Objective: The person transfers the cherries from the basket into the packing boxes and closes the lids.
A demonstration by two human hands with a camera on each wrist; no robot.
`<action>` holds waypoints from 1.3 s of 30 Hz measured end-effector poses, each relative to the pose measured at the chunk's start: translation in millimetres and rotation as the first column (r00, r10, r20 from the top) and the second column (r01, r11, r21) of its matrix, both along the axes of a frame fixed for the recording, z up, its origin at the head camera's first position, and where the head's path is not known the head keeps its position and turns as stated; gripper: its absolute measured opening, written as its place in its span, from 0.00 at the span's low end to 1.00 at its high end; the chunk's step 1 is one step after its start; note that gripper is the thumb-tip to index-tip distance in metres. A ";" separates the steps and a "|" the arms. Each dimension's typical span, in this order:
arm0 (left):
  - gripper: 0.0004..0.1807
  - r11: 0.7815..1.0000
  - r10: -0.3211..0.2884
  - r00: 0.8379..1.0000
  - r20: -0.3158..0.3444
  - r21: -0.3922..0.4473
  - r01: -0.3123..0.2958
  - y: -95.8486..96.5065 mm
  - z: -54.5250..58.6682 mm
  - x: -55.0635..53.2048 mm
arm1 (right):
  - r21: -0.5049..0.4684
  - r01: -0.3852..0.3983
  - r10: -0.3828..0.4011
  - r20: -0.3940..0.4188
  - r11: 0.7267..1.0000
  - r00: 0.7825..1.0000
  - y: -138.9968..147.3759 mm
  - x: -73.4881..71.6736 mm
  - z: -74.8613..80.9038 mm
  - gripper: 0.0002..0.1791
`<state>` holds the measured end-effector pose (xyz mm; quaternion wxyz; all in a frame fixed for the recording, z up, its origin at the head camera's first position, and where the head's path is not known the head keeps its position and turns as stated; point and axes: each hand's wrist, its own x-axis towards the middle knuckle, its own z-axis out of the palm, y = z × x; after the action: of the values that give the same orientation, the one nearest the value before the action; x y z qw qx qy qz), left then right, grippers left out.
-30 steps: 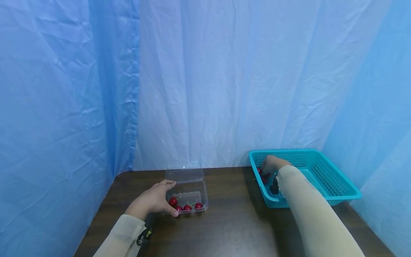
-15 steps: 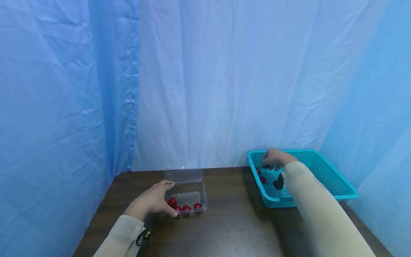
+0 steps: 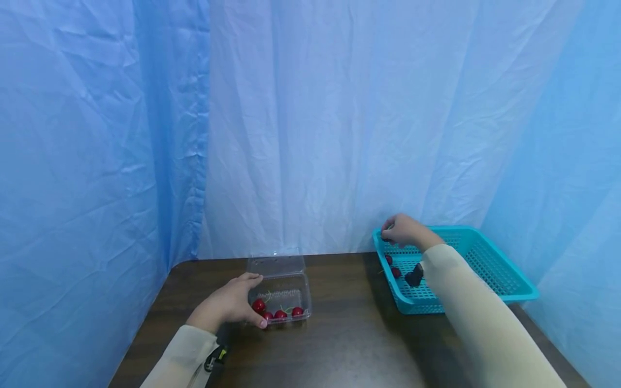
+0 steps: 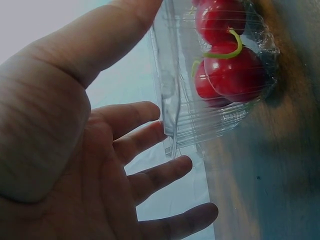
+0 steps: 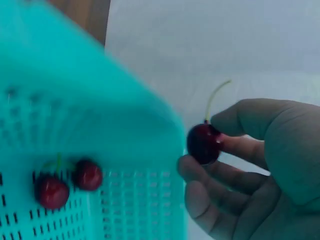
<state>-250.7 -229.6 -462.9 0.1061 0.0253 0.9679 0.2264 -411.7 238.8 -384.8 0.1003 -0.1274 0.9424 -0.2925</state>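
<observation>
With the thumb on one side and fingertips along the other, my left hand [image 3: 228, 304] holds the left end of a clear plastic clamshell box [image 3: 308, 285]. Several red cherries [image 4: 237, 72], some with green stems, lie inside toward its front wall. Its lid [image 3: 277, 264] is folded back. My right hand [image 3: 405, 230] is over the far left corner of a turquoise basket [image 3: 514, 296]. Between thumb and fingers it pinches a dark red cherry [image 5: 202, 142], whose stem points up. Two more cherries lie in the basket, one [image 5: 52, 192] beside the other [image 5: 88, 175].
Both containers stand on a dark wooden table [image 3: 339, 334], apart from each other. Blue-white curtains [image 3: 330, 134] hang right behind the table and along both sides. A black wrist device [image 3: 414, 276] hangs under the right sleeve, low over the basket.
My right hand has risen out of the basket's left part with a cherry and shifted left to its far corner. The left hand stays at the clamshell box.
</observation>
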 end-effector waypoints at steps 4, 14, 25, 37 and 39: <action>0.70 1.000 0.004 1.000 0.004 0.002 -0.004 0.5 0.7 0.5 | -0.002 0.011 -0.011 -0.066 1.000 0.998 -26.4 3.0 3.2 0.16; 0.71 1.000 -0.001 1.000 0.000 -0.017 0.001 1.5 4.1 1.1 | 0.015 -0.193 0.193 -0.153 0.981 0.969 -102.8 30.5 2.2 0.08; 0.70 0.999 -0.037 0.998 -0.046 -0.013 0.037 1.9 7.3 2.7 | 0.002 -0.398 0.396 -0.118 0.917 0.911 -167.8 55.1 -19.5 0.06; 0.70 0.998 -0.046 0.998 -0.036 -0.054 0.044 1.9 8.1 -1.1 | 0.065 -0.516 0.520 -0.090 0.854 0.849 -236.5 74.6 -57.1 0.05; 0.70 0.997 -0.045 0.998 -0.038 -0.057 0.043 2.6 8.4 -0.9 | 0.086 -0.502 0.508 -0.082 0.861 0.857 -245.1 77.4 -63.3 0.05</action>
<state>-251.6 -227.0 -454.5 0.0929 0.0481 0.9749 0.1964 -334.3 -6.4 -448.0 0.1290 -0.3815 0.8885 -0.2198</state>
